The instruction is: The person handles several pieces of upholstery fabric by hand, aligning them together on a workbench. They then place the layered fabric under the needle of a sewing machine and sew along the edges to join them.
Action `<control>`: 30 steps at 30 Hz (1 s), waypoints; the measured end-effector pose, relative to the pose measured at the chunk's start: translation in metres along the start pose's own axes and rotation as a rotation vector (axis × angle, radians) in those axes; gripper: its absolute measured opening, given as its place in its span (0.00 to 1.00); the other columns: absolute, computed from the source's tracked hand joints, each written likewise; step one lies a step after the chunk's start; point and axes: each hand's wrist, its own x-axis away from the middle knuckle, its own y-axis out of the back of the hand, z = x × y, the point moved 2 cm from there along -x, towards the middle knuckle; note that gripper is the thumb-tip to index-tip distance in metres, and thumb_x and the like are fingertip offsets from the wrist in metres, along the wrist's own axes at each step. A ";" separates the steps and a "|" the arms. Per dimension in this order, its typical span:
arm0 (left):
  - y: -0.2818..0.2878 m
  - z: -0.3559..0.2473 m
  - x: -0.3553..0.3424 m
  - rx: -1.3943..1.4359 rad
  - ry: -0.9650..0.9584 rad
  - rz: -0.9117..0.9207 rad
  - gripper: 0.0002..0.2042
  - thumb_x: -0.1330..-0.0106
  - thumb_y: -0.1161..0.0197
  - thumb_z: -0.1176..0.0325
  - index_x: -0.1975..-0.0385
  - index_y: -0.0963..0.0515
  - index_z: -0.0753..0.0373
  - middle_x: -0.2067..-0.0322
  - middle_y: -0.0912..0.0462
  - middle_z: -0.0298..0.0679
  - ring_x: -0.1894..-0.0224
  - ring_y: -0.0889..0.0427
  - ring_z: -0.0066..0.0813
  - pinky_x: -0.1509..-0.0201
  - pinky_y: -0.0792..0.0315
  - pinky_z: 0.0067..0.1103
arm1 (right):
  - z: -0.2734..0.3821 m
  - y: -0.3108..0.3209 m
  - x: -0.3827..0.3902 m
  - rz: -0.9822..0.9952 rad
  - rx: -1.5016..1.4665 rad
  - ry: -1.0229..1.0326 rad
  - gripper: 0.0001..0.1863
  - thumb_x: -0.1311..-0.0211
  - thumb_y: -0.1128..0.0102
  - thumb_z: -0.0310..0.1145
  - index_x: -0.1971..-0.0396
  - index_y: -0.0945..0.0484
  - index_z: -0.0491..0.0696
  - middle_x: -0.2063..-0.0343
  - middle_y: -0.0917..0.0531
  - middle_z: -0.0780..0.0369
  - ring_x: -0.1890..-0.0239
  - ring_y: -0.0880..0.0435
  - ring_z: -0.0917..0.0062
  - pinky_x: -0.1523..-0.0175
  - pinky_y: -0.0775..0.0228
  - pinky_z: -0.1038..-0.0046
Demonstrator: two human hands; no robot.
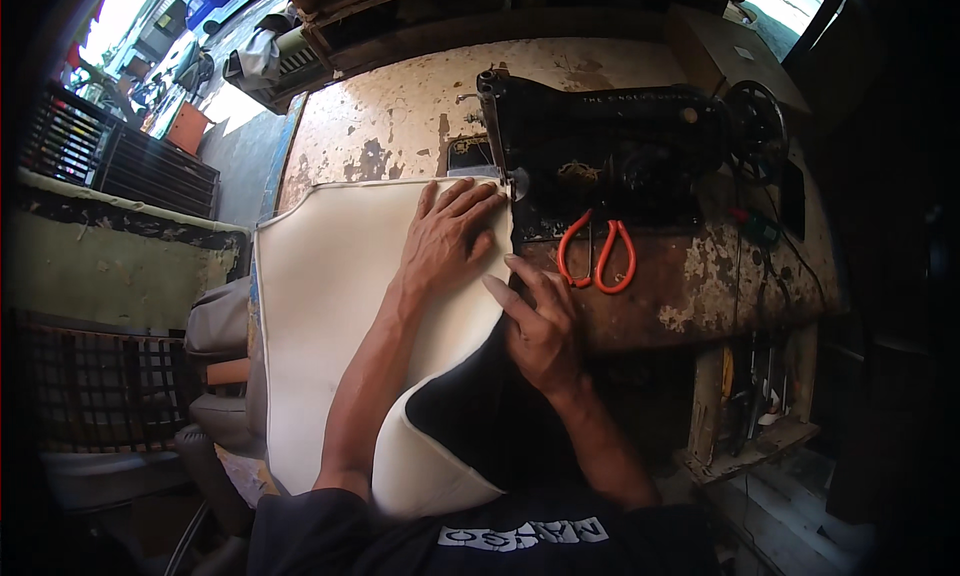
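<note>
A large cream sheet of padded material (320,276) lies over the worn table, its dark underside showing where the near edge curls up. My left hand (447,231) rests flat on it with fingers stretched toward the needle end of a black sewing machine (610,136). The sheet's far right corner sits by the machine's presser foot. At the sheet's right edge, my right hand (542,321) pinches the border between thumb and fingers. Just right of that hand, scissors or snips with orange handles (612,256) lie on the table, their blades not clearly visible.
The machine's handwheel (757,121) stands at the right end. Behind it leans a cardboard box (735,56). A screwdriver-like tool with a green-and-red handle (755,226) lies near cables. Grey-brown padded pieces (222,321) are stacked left of the table, near a slatted metal gate (120,156).
</note>
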 end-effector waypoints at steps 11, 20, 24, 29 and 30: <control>0.001 0.001 -0.001 -0.051 0.041 0.010 0.25 0.39 0.40 0.68 0.38 0.24 0.52 0.33 0.26 0.33 0.26 0.36 0.37 0.19 0.57 0.46 | 0.000 -0.005 0.001 -0.007 0.069 0.028 0.23 0.52 0.40 0.20 0.53 0.12 0.49 0.53 0.11 0.64 0.62 0.18 0.71 0.52 0.26 0.66; 0.002 0.001 -0.013 -0.006 0.040 -0.013 0.23 0.41 0.40 0.70 0.42 0.20 0.53 0.35 0.24 0.33 0.26 0.35 0.37 0.19 0.54 0.44 | -0.002 -0.006 -0.004 -0.035 0.042 -0.040 0.23 0.51 0.39 0.20 0.52 0.12 0.49 0.53 0.11 0.62 0.60 0.18 0.69 0.50 0.25 0.68; 0.002 0.022 -0.008 0.241 0.018 -0.094 0.18 0.39 0.39 0.66 0.49 0.15 0.49 0.41 0.18 0.31 0.29 0.31 0.38 0.19 0.55 0.47 | 0.009 -0.010 -0.010 -0.071 -0.007 -0.027 0.23 0.50 0.40 0.19 0.52 0.13 0.46 0.52 0.11 0.59 0.60 0.18 0.67 0.49 0.23 0.68; 0.006 0.014 -0.006 0.218 -0.048 -0.048 0.15 0.41 0.39 0.69 0.56 0.11 0.49 0.43 0.16 0.30 0.30 0.31 0.38 0.19 0.56 0.48 | 0.006 -0.014 -0.001 -0.089 0.033 -0.027 0.23 0.50 0.42 0.20 0.52 0.13 0.45 0.52 0.11 0.59 0.63 0.19 0.68 0.53 0.24 0.68; 0.007 0.014 -0.006 0.204 -0.036 -0.044 0.15 0.41 0.39 0.68 0.56 0.11 0.49 0.43 0.16 0.30 0.30 0.30 0.38 0.19 0.56 0.48 | 0.006 -0.015 0.001 -0.093 0.037 -0.028 0.23 0.50 0.42 0.20 0.52 0.13 0.45 0.52 0.11 0.59 0.63 0.19 0.68 0.53 0.24 0.68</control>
